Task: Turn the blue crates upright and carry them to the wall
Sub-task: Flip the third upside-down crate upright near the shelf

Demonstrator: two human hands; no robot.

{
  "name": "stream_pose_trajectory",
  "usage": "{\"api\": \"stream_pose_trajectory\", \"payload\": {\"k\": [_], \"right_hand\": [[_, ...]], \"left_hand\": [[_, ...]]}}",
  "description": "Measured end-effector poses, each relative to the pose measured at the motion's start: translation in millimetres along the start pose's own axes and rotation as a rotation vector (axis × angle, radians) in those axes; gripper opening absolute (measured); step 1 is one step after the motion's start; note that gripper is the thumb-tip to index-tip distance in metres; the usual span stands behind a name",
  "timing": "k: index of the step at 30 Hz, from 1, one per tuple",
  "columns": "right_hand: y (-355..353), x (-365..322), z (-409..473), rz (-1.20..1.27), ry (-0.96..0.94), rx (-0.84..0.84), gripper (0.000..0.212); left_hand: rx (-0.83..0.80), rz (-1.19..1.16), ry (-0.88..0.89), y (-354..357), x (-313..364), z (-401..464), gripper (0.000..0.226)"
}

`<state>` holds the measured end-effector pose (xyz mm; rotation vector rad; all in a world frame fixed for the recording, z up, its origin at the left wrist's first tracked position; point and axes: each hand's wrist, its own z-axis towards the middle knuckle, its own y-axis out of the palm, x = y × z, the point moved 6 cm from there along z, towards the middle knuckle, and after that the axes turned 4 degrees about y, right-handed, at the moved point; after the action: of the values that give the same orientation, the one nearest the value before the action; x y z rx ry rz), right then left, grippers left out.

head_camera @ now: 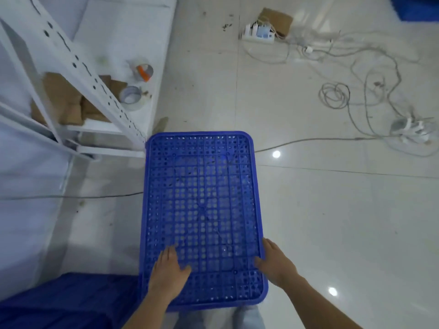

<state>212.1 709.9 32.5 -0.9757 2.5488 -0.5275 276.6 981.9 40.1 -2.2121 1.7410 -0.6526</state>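
Both hands, left point(167, 274) flat, right point(275, 262) curled at its edge, touch the blue crate point(202, 198) (perforated base up).

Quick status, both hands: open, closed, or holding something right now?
Left hand: open, fingers flat on the perforated bottom of the blue crate.
Right hand: at the crate's right edge, fingers along the rim; a grip cannot be told.

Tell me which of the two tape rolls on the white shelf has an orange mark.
It is the farther tape roll, near the shelf edge, showing an orange patch. The nearer roll, beside the perforated upright, is plain pale grey.
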Motion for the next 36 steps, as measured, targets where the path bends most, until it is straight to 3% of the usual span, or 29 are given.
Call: {"api": "stream_pose_trajectory", "payload": {"k": [4,11,17,19,23,28,32,36], "right_hand": [[4,12,56,0.118,0.022,0.091,0.072],[11,18,124,0.564,0.156,0.141,0.064],[13,23,149,0.843,0.206,0.202,0.017],[10,24,148,0.873,0.211,0.197,0.017],[2,25,140,0.905,0.199,0.171,0.018],[-27,32,121,0.963,0.139,0.234,0.005],[-61,40,95,0.971,0.079,0.288,0.009],[-87,58,63,0.967,0.056,0.382,0.013]], "left_hand": [[0.110,-0.081,-0.097,12,-39,41,0.084],[0.363,-0.466,-0.292,3,-115,111,0.077],[0.392,-0.916,-0.270,-10,-102,137,0.051],[0.372,-1.028,-0.321,-15,-104,137,0.034],[0.282,-1.187,-0.371,-20,-104,129,0.022],[0.285,-1.283,-0.325,-29,-84,122,0.022],[0.330,-1.421,-0.273,-33,-52,111,0.014],[0.270,-1.491,-0.277,-19,-25,99,0.014]]}}
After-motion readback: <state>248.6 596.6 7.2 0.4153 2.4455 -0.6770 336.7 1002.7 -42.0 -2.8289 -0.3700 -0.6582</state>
